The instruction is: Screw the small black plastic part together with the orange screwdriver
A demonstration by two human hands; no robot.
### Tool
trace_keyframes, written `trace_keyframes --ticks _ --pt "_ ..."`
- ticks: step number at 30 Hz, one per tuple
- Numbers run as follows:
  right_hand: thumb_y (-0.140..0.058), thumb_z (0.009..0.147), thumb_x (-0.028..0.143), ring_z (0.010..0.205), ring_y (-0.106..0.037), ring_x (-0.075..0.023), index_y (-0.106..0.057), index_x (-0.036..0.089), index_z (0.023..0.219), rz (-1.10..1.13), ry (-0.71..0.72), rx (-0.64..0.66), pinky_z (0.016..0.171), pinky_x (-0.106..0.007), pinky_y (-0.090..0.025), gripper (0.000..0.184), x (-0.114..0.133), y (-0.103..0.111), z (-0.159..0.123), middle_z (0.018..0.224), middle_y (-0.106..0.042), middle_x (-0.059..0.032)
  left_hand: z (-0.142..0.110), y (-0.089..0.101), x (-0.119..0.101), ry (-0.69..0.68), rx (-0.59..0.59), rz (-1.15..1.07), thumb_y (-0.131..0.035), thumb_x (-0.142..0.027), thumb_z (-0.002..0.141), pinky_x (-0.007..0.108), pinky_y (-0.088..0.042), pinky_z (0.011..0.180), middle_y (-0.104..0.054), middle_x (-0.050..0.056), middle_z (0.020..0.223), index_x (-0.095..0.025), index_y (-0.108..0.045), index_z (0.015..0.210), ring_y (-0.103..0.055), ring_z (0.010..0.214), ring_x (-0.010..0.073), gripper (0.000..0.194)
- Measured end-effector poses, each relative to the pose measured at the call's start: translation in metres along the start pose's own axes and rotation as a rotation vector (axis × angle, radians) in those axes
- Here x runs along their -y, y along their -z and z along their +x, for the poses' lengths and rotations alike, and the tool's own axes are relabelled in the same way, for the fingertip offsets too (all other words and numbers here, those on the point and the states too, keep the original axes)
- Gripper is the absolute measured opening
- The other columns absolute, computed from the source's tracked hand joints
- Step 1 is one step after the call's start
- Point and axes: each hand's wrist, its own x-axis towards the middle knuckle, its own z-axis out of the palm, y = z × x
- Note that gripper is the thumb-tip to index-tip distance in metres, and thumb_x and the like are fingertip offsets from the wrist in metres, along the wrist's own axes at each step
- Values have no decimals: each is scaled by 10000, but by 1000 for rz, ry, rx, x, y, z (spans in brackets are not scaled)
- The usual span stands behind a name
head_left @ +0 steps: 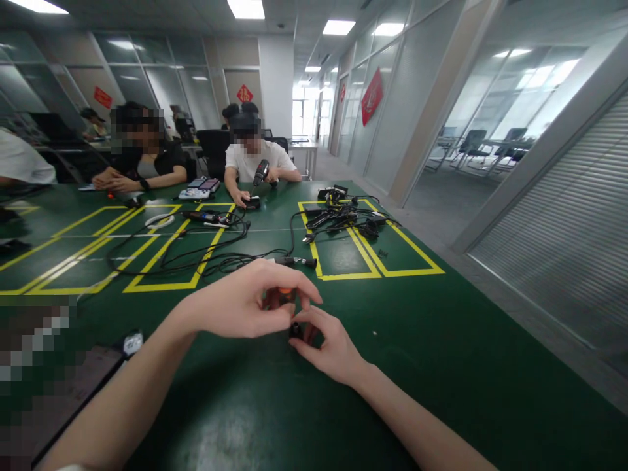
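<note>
Over the green table, my left hand (240, 297) is curled with its fingers bent down. Its thumb and fingers close around an orange-and-black piece (286, 296), mostly hidden by the hand, so its kind cannot be made out. My right hand (328, 341) sits just below and to the right, the two hands nearly touching. Between its thumb and fingertips is a small dark cylindrical part (295, 330), standing roughly upright under the left fingertips. Whether the two pieces touch is hidden.
Beyond my hands lie black cables (235, 261) and a tangled heap of cords and adapters (338, 216) inside yellow tape outlines. A phone-like device (83, 386) is at left. Across the table a person holds a power drill (261, 171); another person sits beside them.
</note>
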Motion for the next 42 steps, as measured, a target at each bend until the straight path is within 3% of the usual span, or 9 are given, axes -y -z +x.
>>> trace_keyframes --ticks 3,8,11,16,20,25,29,34,42 --pt "-728 826 138 663 -640 -131 -645 216 1005 -4 -19 7 620 -265 -548 213 -1 -1 0 932 -658 -16 -1 3 8 89 41 -223 -663 -185 915 195 -550 597 -759 61 964 -153 -724 1092 -693 623 101 190" --pt "-730 817 131 659 -636 -129 -645 216 1013 8 -28 27 617 -263 -555 230 0 0 -1 964 -672 -30 0 7 22 166 55 -520 -743 -338 915 248 -595 621 -739 118 1062 -147 -685 1167 -743 650 147 322" --pt "-728 817 130 656 -634 -130 -647 214 1014 9 -32 36 620 -270 -556 229 2 2 0 988 -678 -43 1 10 34 188 85 -747 -685 -493 949 253 -567 564 -748 148 1055 -125 -676 1116 -756 642 185 404" --pt "-719 830 148 662 -626 -138 -644 213 1006 4 -33 45 619 -273 -550 202 5 4 1 972 -665 -45 4 12 53 237 36 -917 -704 -469 939 238 -533 506 -777 135 990 -125 -659 1036 -722 556 168 360" --pt "-715 832 150 660 -618 -136 -645 211 1008 2 -35 49 612 -268 -537 199 5 4 1 958 -654 -41 4 14 57 281 28 -950 -775 -441 880 203 -463 465 -780 126 942 -120 -671 962 -703 544 156 347" --pt "-710 831 142 654 -622 -132 -647 209 1029 18 -38 42 601 -263 -528 218 1 2 -2 942 -646 -32 5 11 54 338 -20 -978 -846 -379 807 173 -372 440 -751 71 880 -125 -716 974 -576 480 68 330" --pt "-701 834 125 653 -625 -135 -639 223 1064 8 -20 34 601 -266 -534 258 1 3 -3 945 -663 -30 7 6 54 376 14 -998 -853 -414 781 162 -245 371 -652 18 698 -100 -728 891 -469 424 47 356" --pt "-716 817 105 655 -627 -135 -638 224 1066 -3 -34 59 600 -266 -535 287 2 4 -3 959 -672 -30 9 3 54 326 45 -1039 -729 -507 875 197 -359 388 -761 129 986 -116 -693 934 -581 455 86 397" --pt "-819 761 116 652 -612 -145 -672 210 1022 -172 -129 66 582 -272 -494 314 1 4 -4 898 -673 -9 10 5 51 317 -28 -939 -740 -468 899 183 -331 419 -748 89 870 -134 -649 1005 -576 486 85 362"
